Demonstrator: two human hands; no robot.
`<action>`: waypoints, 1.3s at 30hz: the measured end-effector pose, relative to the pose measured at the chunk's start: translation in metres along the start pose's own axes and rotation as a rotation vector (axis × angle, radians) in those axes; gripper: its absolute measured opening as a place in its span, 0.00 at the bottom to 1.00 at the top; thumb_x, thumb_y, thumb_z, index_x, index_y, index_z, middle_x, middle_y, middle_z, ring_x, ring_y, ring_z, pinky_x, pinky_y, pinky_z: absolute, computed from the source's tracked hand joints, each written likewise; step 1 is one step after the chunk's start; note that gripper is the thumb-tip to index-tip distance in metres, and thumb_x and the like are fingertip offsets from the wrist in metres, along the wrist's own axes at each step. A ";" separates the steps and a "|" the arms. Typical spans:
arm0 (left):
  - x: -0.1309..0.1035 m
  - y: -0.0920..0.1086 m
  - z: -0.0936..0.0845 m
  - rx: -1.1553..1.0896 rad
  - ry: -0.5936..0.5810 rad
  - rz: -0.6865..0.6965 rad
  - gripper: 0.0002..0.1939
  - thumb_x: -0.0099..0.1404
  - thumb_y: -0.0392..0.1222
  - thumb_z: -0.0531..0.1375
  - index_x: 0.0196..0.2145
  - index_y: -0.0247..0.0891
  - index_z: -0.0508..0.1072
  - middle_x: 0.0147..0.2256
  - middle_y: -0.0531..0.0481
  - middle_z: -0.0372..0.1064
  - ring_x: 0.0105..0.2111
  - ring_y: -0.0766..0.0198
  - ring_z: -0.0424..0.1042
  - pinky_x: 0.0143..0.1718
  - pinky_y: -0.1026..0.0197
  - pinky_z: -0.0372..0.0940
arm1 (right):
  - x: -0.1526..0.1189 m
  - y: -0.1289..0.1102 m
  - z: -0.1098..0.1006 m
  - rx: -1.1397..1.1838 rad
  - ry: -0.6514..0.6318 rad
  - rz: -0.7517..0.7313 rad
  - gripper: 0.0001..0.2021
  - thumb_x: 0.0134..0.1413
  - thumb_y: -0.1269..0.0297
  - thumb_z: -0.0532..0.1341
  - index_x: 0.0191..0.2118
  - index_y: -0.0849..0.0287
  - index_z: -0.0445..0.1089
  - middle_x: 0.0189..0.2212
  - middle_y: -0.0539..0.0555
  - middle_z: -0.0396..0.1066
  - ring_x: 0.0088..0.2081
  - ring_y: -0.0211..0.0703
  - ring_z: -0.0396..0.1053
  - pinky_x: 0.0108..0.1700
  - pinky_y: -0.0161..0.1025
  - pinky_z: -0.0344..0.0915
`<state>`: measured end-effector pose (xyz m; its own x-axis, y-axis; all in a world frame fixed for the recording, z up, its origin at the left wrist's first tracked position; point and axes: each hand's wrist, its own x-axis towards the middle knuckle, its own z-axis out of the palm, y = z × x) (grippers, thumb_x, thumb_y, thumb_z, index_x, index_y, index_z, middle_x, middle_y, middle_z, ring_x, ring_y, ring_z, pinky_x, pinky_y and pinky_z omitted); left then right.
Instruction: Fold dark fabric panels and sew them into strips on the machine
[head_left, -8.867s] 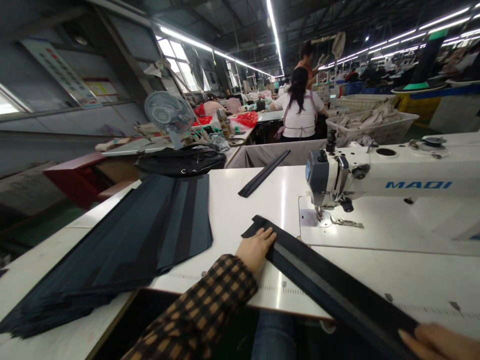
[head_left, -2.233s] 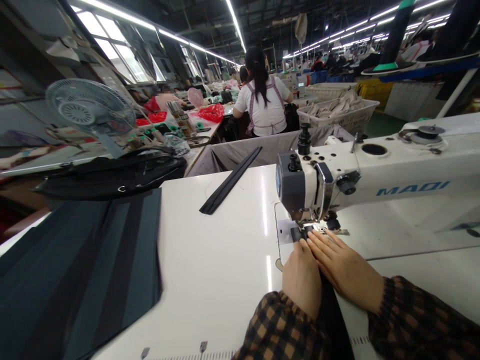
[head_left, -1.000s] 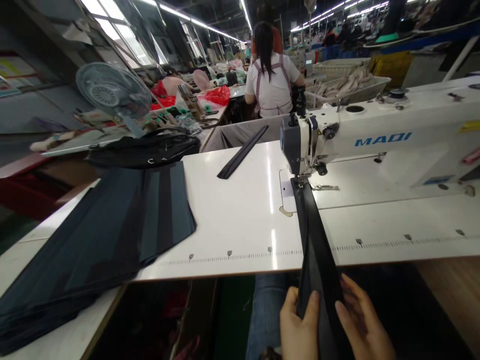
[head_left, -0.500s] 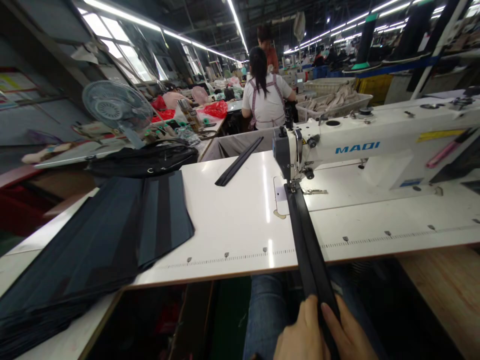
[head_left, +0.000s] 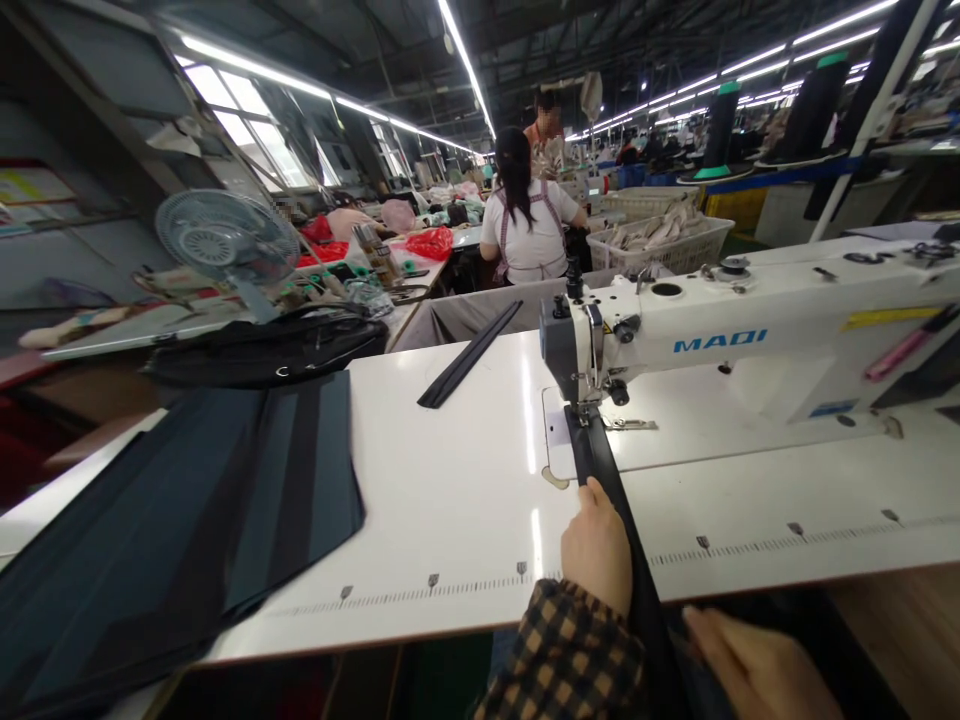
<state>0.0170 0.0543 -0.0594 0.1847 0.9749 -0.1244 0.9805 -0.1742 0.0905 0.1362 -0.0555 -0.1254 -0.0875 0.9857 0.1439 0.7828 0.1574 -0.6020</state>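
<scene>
A long black fabric strip [head_left: 643, 575] runs from under the presser foot of the white sewing machine [head_left: 720, 345] toward me and over the table's front edge. My left hand [head_left: 600, 550] is closed on its left side, a short way in front of the needle, with a checked sleeve below. To the right of the strip, under the table edge, my right hand [head_left: 757, 660] is smeared by motion. Its fingertips point toward the strip, and whether they hold anything is unclear. Another black folded strip [head_left: 469, 355] lies on the table left of the machine head.
Stacked dark fabric panels [head_left: 292, 490] cover the table's left side, with a black bag [head_left: 270, 345] behind them. A ruler scale is printed along the front edge. Beyond stand a fan [head_left: 225, 240], a co-worker [head_left: 529, 220] seated back-on and a white crate [head_left: 675, 245] of fabric pieces.
My left hand has moved forward along the strip, up onto the table near the needle. My right hand has shifted right, apart from the left. The camera view has tilted slightly upward.
</scene>
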 end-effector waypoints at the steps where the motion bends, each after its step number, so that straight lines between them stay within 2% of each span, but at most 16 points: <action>1: 0.000 0.000 0.001 0.011 -0.003 -0.002 0.21 0.64 0.30 0.43 0.54 0.24 0.54 0.42 0.37 0.63 0.31 0.56 0.72 0.26 0.59 0.66 | 0.020 0.005 -0.013 -0.068 0.092 -0.026 0.20 0.60 0.59 0.44 0.25 0.55 0.68 0.22 0.51 0.71 0.25 0.40 0.69 0.28 0.35 0.66; 2: 0.000 -0.001 0.002 0.019 -0.006 -0.004 0.21 0.63 0.29 0.43 0.55 0.24 0.54 0.42 0.37 0.63 0.31 0.56 0.72 0.26 0.59 0.66 | 0.041 0.009 -0.022 -0.141 0.166 -0.072 0.18 0.60 0.59 0.45 0.30 0.56 0.69 0.28 0.53 0.72 0.31 0.43 0.70 0.33 0.38 0.66; 3: 0.001 -0.002 0.002 0.023 -0.008 -0.005 0.21 0.63 0.28 0.43 0.55 0.24 0.54 0.42 0.37 0.63 0.31 0.57 0.72 0.26 0.59 0.66 | 0.061 0.011 -0.027 -0.210 0.180 -0.146 0.17 0.59 0.60 0.45 0.40 0.58 0.68 0.37 0.56 0.71 0.39 0.45 0.68 0.41 0.42 0.65; 5: 0.002 -0.003 0.004 0.022 -0.012 -0.008 0.22 0.62 0.27 0.44 0.55 0.25 0.54 0.42 0.36 0.63 0.30 0.57 0.72 0.26 0.58 0.66 | 0.091 0.012 -0.025 -0.341 0.184 -0.284 0.20 0.59 0.60 0.46 0.53 0.63 0.59 0.50 0.60 0.63 0.52 0.49 0.59 0.50 0.49 0.58; 8: 0.003 -0.006 0.006 0.007 -0.007 -0.003 0.24 0.59 0.25 0.46 0.55 0.25 0.54 0.43 0.35 0.62 0.30 0.57 0.72 0.26 0.58 0.67 | 0.111 0.009 -0.008 -0.442 0.122 -0.384 0.24 0.59 0.61 0.46 0.59 0.66 0.47 0.57 0.61 0.51 0.58 0.49 0.46 0.55 0.53 0.52; 12: 0.003 -0.008 0.008 -0.018 -0.010 0.013 0.26 0.58 0.24 0.46 0.55 0.25 0.54 0.45 0.35 0.62 0.30 0.57 0.72 0.28 0.58 0.68 | 0.109 0.007 -0.001 -0.417 0.095 -0.371 0.25 0.59 0.63 0.46 0.60 0.67 0.43 0.58 0.61 0.48 0.59 0.47 0.45 0.56 0.50 0.54; 17: 0.003 -0.010 0.006 -0.077 -0.024 0.017 0.25 0.59 0.25 0.44 0.56 0.27 0.54 0.45 0.36 0.62 0.32 0.58 0.71 0.30 0.59 0.67 | 0.114 0.006 -0.013 -0.356 0.053 -0.422 0.24 0.59 0.65 0.47 0.60 0.64 0.45 0.58 0.57 0.48 0.59 0.45 0.46 0.55 0.45 0.56; 23: 0.003 -0.011 0.006 -0.135 -0.046 0.024 0.26 0.60 0.26 0.44 0.57 0.29 0.51 0.46 0.36 0.61 0.34 0.57 0.70 0.33 0.57 0.66 | 0.119 0.007 -0.019 -0.357 -0.026 -0.466 0.24 0.58 0.66 0.47 0.60 0.64 0.46 0.58 0.56 0.48 0.59 0.43 0.45 0.56 0.45 0.55; 28: 0.005 -0.015 0.003 -0.224 -0.062 0.035 0.27 0.60 0.27 0.44 0.58 0.31 0.51 0.46 0.38 0.61 0.36 0.58 0.70 0.36 0.60 0.65 | 0.121 0.006 -0.023 -0.306 -0.107 -0.545 0.24 0.58 0.66 0.49 0.59 0.58 0.48 0.59 0.53 0.47 0.59 0.43 0.43 0.57 0.44 0.53; 33: 0.009 -0.020 -0.004 -0.354 -0.039 0.081 0.22 0.64 0.32 0.42 0.54 0.34 0.57 0.41 0.42 0.65 0.35 0.61 0.70 0.36 0.63 0.64 | 0.120 0.004 -0.020 -0.325 -0.089 -0.566 0.23 0.57 0.68 0.50 0.59 0.61 0.48 0.58 0.55 0.49 0.59 0.43 0.44 0.57 0.43 0.55; 39: 0.011 -0.024 -0.008 -0.401 -0.045 0.100 0.21 0.64 0.34 0.42 0.54 0.33 0.58 0.42 0.42 0.65 0.37 0.61 0.69 0.39 0.63 0.63 | 0.116 0.003 -0.017 -0.411 -0.060 -0.578 0.24 0.58 0.68 0.49 0.59 0.65 0.46 0.58 0.56 0.49 0.59 0.44 0.45 0.57 0.43 0.55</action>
<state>-0.0048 0.0699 -0.0552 0.2892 0.9473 -0.1379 0.8558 -0.1913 0.4807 0.1389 0.0585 -0.0970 -0.5835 0.7545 0.3006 0.7687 0.6325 -0.0955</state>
